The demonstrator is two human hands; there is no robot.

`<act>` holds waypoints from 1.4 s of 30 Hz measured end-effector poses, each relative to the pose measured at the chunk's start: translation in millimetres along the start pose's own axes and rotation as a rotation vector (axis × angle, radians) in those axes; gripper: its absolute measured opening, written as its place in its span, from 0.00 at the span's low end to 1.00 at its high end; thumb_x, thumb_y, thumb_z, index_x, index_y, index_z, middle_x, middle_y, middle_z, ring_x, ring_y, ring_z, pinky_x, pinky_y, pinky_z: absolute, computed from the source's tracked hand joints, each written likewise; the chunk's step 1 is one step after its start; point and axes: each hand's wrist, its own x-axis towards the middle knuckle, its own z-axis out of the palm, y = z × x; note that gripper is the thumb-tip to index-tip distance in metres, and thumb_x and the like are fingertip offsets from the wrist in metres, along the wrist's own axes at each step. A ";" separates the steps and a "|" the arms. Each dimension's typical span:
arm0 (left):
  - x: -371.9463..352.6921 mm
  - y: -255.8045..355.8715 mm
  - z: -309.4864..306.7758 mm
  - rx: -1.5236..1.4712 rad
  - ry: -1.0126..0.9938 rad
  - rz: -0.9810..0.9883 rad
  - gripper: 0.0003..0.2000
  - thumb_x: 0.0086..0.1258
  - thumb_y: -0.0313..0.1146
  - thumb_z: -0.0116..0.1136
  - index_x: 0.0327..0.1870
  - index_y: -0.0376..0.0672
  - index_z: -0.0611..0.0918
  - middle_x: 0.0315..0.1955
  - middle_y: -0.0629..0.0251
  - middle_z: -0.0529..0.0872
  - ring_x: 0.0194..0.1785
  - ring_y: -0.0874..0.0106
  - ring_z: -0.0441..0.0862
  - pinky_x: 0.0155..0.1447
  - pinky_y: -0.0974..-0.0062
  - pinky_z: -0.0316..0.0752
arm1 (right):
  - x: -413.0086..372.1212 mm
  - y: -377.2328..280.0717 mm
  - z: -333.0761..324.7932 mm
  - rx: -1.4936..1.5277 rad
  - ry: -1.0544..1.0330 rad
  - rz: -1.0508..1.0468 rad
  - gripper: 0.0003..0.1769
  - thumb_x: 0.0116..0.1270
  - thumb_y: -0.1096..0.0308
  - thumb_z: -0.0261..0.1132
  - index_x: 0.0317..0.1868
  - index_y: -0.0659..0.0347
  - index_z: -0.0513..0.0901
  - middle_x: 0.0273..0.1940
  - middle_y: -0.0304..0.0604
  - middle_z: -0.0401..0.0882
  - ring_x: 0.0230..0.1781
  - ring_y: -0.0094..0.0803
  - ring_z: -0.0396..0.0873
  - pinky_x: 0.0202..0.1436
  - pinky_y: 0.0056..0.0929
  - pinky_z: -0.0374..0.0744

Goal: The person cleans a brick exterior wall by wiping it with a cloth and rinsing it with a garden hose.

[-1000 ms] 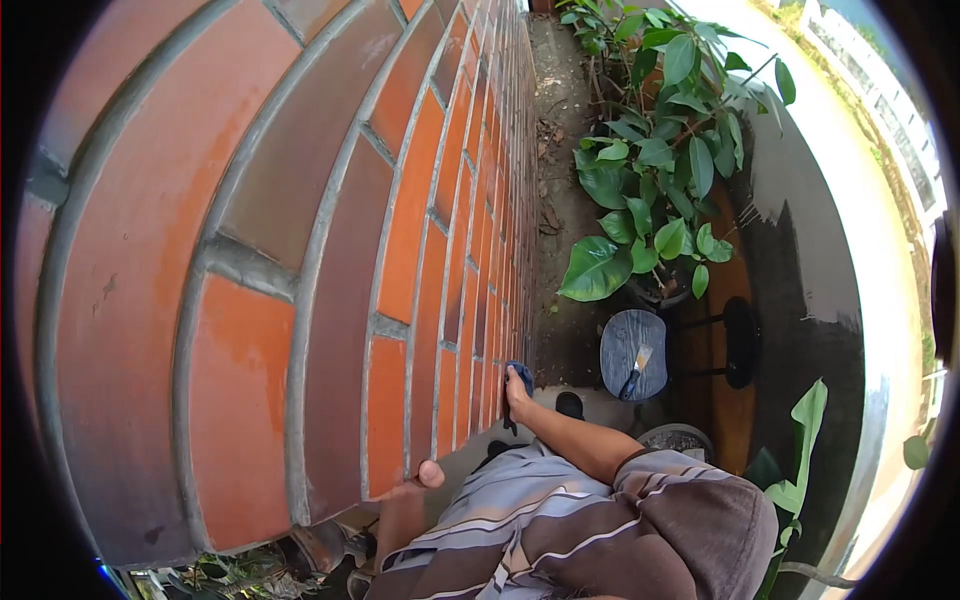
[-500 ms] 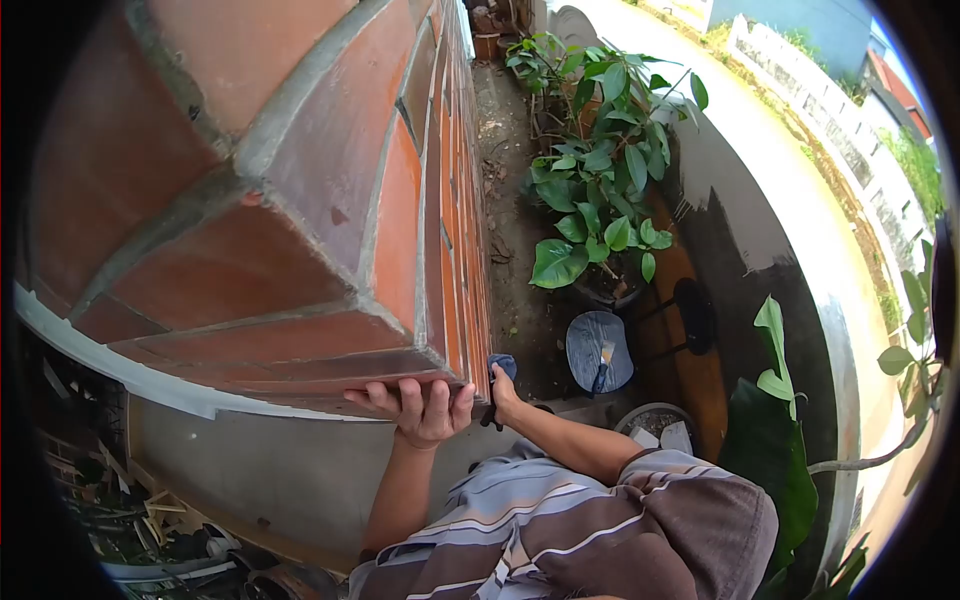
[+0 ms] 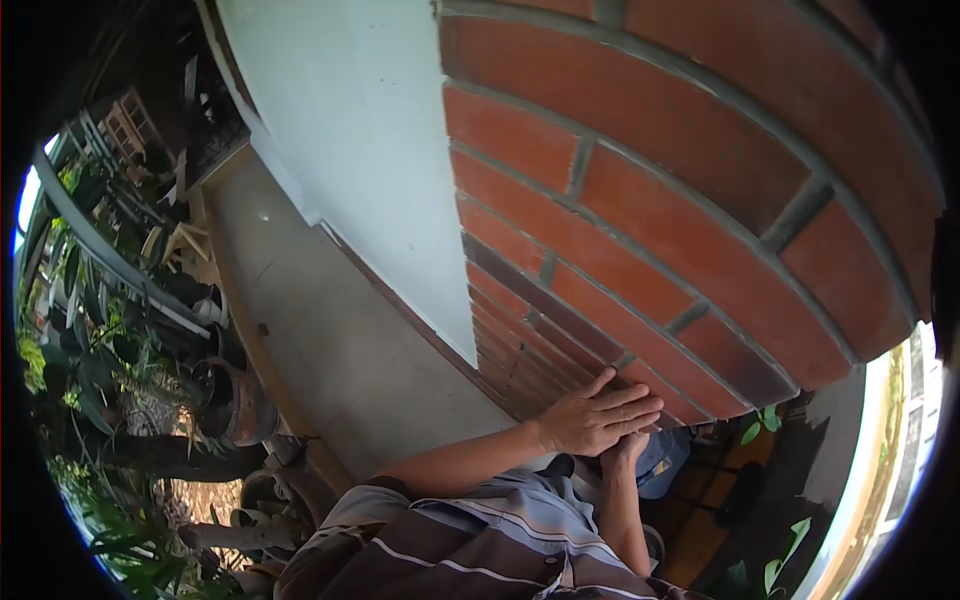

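My left hand [image 3: 598, 420] reaches in from the left with its fingers stretched out to the right. It lies at the lower edge of a red brick wall [image 3: 690, 240] with grey mortar joints. My right hand [image 3: 622, 455] comes up from below and meets the left hand, which covers most of its fingers. Whether the right hand holds anything is hidden. Just behind the hands, a blue round-topped object [image 3: 662, 462] is partly covered.
A white wall panel [image 3: 350, 150] adjoins the brick on the left. Below it runs a grey concrete floor [image 3: 300, 300] with a raised edge. Clay pots [image 3: 240, 400] and plants [image 3: 90, 370] line the far left. A low dark wall [image 3: 820, 430] stands at the right.
My view has swung from the brick corner to the brick face and white panel. My left hand has left the brick's lower edge and joined the right. The blue cloth in my right hand no longer shows.
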 end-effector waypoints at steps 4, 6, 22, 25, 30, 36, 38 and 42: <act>-22.9 -1.9 -43.5 -0.305 -0.151 -0.131 0.20 0.65 0.35 0.57 0.59 0.45 0.80 0.72 0.62 0.64 0.78 0.65 0.50 0.80 0.50 0.35 | 23.3 26.0 -35.8 0.203 -0.266 0.107 0.28 0.76 0.54 0.43 0.70 0.59 0.64 0.66 0.51 0.68 0.64 0.47 0.70 0.67 0.48 0.70; -44.3 -7.2 -46.6 -0.298 -0.139 -0.222 0.19 0.66 0.35 0.57 0.59 0.44 0.79 0.73 0.62 0.62 0.78 0.64 0.52 0.80 0.52 0.40 | 29.0 32.3 -36.6 0.141 -0.222 0.128 0.28 0.76 0.54 0.43 0.70 0.59 0.64 0.66 0.51 0.68 0.64 0.47 0.70 0.67 0.48 0.71; -114.9 -7.6 -78.9 -0.455 -0.360 -0.690 0.15 0.71 0.34 0.54 0.56 0.44 0.82 0.55 0.59 0.83 0.53 0.57 0.81 0.62 0.58 0.72 | 54.6 65.3 -66.0 -0.166 0.105 0.290 0.27 0.75 0.54 0.46 0.68 0.60 0.66 0.63 0.50 0.71 0.60 0.46 0.72 0.64 0.46 0.72; -145.0 -8.2 -71.2 -0.480 -0.296 -0.791 0.15 0.71 0.34 0.54 0.55 0.43 0.82 0.49 0.56 0.85 0.47 0.56 0.83 0.53 0.61 0.76 | 54.1 49.4 -84.0 -0.189 0.078 0.277 0.27 0.75 0.55 0.46 0.68 0.60 0.66 0.63 0.50 0.71 0.60 0.46 0.73 0.63 0.46 0.73; -143.7 -4.9 -71.4 -0.510 -0.427 -0.981 0.14 0.70 0.32 0.55 0.54 0.41 0.82 0.39 0.52 0.86 0.38 0.55 0.83 0.43 0.60 0.77 | 60.7 7.5 -87.0 -0.437 -0.023 -0.253 0.27 0.69 0.52 0.54 0.62 0.62 0.71 0.58 0.49 0.75 0.55 0.44 0.75 0.59 0.47 0.73; -121.2 10.7 -45.2 -0.560 -0.422 -0.896 0.15 0.70 0.32 0.55 0.55 0.40 0.81 0.38 0.53 0.86 0.38 0.54 0.83 0.44 0.60 0.77 | 101.7 -4.3 -85.8 -0.316 -0.129 -0.219 0.27 0.68 0.53 0.56 0.61 0.62 0.73 0.57 0.48 0.76 0.55 0.44 0.75 0.59 0.48 0.72; -117.7 16.3 -35.3 -0.579 -0.419 -0.872 0.15 0.70 0.32 0.55 0.56 0.40 0.81 0.39 0.53 0.86 0.38 0.54 0.83 0.45 0.61 0.77 | 95.9 17.8 -88.3 -0.293 -0.044 -0.041 0.27 0.67 0.53 0.57 0.61 0.62 0.73 0.57 0.48 0.76 0.55 0.44 0.75 0.59 0.48 0.72; -114.5 24.2 -28.1 -0.591 -0.430 -0.871 0.14 0.70 0.33 0.54 0.54 0.40 0.82 0.38 0.55 0.87 0.39 0.54 0.83 0.46 0.62 0.77 | 66.0 55.4 -93.8 -0.237 0.123 0.169 0.27 0.67 0.53 0.57 0.60 0.62 0.74 0.56 0.48 0.76 0.55 0.44 0.75 0.59 0.48 0.72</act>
